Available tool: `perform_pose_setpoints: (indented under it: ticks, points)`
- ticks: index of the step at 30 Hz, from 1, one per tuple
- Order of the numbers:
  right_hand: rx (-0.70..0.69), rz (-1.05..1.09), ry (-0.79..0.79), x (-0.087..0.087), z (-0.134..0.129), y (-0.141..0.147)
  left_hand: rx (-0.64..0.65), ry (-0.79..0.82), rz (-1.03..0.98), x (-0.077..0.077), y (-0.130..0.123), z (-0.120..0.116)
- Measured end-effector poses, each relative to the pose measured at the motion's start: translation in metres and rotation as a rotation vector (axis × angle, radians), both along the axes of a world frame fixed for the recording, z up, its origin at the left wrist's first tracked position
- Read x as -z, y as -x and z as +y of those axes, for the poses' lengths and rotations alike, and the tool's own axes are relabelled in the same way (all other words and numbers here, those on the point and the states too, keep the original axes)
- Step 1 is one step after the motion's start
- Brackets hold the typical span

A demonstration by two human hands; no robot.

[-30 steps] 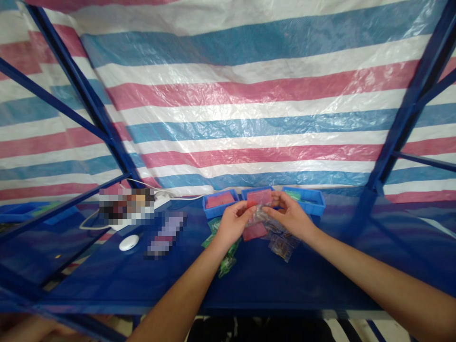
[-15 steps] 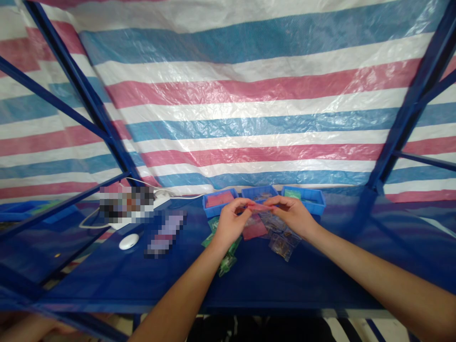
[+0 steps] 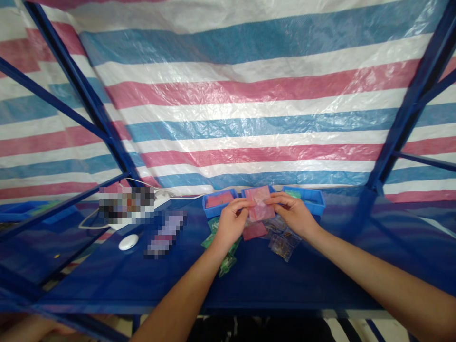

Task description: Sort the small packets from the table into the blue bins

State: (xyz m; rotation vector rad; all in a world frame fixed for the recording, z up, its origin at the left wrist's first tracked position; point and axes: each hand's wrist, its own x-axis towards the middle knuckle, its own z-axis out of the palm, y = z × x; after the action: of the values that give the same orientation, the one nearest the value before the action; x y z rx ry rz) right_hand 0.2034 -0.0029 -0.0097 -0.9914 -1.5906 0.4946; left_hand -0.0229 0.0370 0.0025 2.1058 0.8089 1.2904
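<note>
Between both hands a pink plastic bag (image 3: 259, 209) is held up, spread flat toward me. My left hand (image 3: 233, 218) pinches its left edge with thumb and fingers. On its right edge my right hand (image 3: 292, 213) is closed in the same way. Below the held bag, another pink bag (image 3: 254, 231) lies on the blue table. Several clear bags with small brownish parts (image 3: 283, 244) lie under and beside my right hand. Green bags (image 3: 227, 263) are partly covered by my left hand and forearm.
Three blue bins stand in a row behind my hands: a left bin (image 3: 207, 210) with pink bags, a middle bin (image 3: 245, 194), and a right bin (image 3: 317, 208) with green in it. Leftward lie a white oval object (image 3: 128, 242) and a power strip (image 3: 124, 221). Blue metal posts (image 3: 402, 114) flank the table.
The pink bag, seen nearly edge-on before, has been tilted up so its broad face shows. Both hands stay in about the same place on it.
</note>
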Motion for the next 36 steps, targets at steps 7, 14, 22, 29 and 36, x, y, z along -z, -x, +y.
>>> perform_pose_setpoints:
  ticks: [7, 14, 22, 29, 36]
  points:
    - [0.0, -0.025, -0.026, -0.008, -0.005, 0.001, 0.014, 0.079, -0.015, -0.001, -0.003, -0.001]
    - [-0.29, 0.041, 0.024, -0.013, -0.018, 0.014, 0.173, 0.158, 0.021, -0.006, -0.008, -0.017]
    - [-0.101, 0.163, 0.116, -0.004, -0.01, 0.014, 0.096, 0.166, 0.028, 0.0, -0.005, -0.005]
    - [-0.219, 0.293, 0.246, -0.004, -0.003, 0.008, 0.247, 0.307, -0.049, -0.002, -0.008, -0.009]
    - [-0.263, 0.435, 0.345, -0.008, -0.007, 0.013, 0.265, 0.379, -0.195, 0.004, -0.009, -0.001]
